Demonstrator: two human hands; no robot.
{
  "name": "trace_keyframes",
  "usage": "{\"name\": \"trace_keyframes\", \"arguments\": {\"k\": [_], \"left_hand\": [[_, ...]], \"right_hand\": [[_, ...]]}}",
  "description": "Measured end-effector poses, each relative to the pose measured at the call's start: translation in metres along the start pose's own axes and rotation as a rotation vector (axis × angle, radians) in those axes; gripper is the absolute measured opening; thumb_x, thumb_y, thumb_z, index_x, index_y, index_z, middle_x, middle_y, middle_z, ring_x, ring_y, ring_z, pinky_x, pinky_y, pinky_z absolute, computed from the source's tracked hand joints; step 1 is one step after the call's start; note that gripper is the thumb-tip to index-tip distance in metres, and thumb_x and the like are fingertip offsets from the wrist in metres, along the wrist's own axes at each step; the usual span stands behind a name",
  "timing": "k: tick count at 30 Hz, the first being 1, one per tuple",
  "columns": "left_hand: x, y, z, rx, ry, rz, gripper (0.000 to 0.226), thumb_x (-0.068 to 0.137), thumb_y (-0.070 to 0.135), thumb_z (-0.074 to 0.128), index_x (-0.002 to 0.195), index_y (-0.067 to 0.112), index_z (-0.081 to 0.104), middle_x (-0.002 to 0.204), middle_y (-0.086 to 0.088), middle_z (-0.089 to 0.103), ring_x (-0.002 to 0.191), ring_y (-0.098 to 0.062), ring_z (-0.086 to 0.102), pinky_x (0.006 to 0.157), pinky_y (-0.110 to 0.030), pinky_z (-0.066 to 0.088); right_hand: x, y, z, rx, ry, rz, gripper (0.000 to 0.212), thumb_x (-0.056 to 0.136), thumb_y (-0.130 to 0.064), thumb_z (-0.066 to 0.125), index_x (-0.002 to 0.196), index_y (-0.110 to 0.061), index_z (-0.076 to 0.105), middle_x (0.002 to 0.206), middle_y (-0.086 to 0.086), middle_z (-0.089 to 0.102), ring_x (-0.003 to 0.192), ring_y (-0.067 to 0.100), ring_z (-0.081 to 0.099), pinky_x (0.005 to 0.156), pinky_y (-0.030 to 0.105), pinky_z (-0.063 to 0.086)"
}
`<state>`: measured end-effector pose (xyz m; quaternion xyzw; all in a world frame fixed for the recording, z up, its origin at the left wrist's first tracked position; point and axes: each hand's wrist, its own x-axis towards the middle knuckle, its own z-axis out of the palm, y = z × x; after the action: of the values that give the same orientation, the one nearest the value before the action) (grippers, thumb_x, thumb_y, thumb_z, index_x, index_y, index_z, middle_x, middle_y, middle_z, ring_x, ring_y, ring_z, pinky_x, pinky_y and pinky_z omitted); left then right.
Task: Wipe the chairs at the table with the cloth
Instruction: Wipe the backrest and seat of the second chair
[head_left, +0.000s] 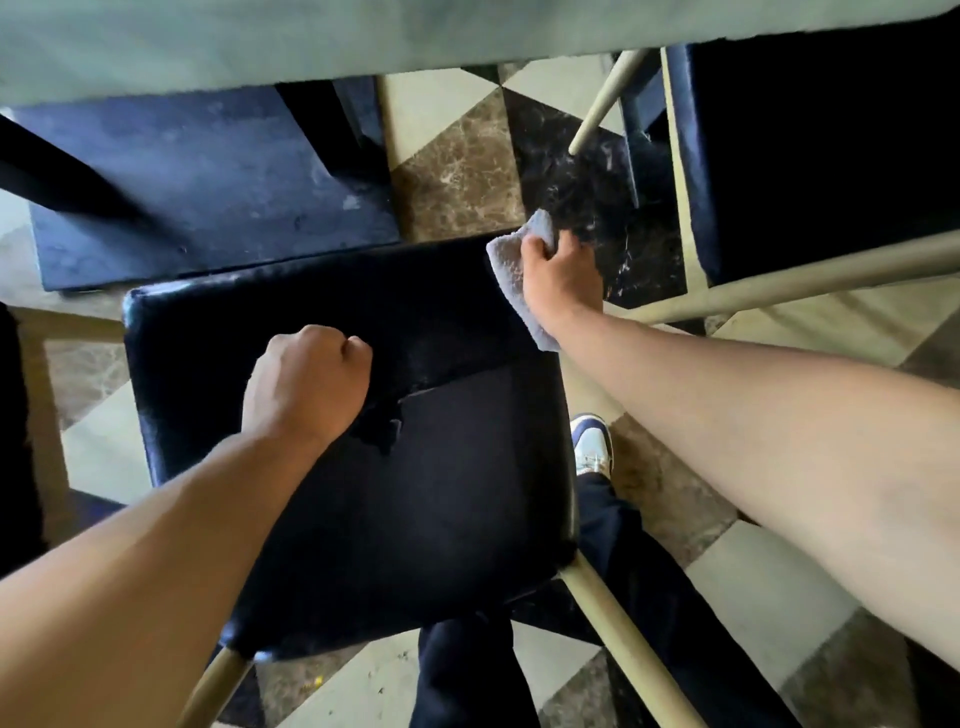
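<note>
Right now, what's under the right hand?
The grey cloth, gripped by the right hand against the black chair's right edge. The chair surface beneath the cloth is covered, so its condition can't be seen.

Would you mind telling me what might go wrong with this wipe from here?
1. The cloth, gripped by the right hand, sits at the chair's corner, so it may slip off.
2. The upholstery shows a tear beside the left hand; wiping across it may snag it.
</note>
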<state>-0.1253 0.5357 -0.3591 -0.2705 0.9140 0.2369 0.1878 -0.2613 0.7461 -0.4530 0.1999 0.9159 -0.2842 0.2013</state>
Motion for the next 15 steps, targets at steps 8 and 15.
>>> {"name": "trace_keyframes", "arguments": {"k": [8,15], "left_hand": [[-0.024,0.012,0.013,0.027,-0.117,-0.048,0.042,0.091,0.031,0.045,0.058,0.009,0.057,0.061,-0.007,0.062,0.055,-0.028,0.061,0.054,-0.041,0.057],[-0.038,-0.011,0.015,0.065,-0.059,-0.053,0.036,0.089,0.027,0.046,0.061,0.006,0.052,0.062,-0.006,0.058,0.053,-0.025,0.055,0.045,-0.034,0.045]], "right_hand": [[-0.101,0.08,-0.009,-0.431,0.084,-0.745,0.058,0.099,-0.046,0.054,0.147,-0.015,0.051,0.146,0.015,0.048,0.109,0.042,0.053,0.097,0.05,0.047],[-0.094,0.107,-0.029,-0.659,-0.093,-1.221,0.054,0.095,-0.046,0.062,0.141,-0.019,0.057,0.136,0.013,0.059,0.094,0.036,0.056,0.082,0.048,0.055]]}}
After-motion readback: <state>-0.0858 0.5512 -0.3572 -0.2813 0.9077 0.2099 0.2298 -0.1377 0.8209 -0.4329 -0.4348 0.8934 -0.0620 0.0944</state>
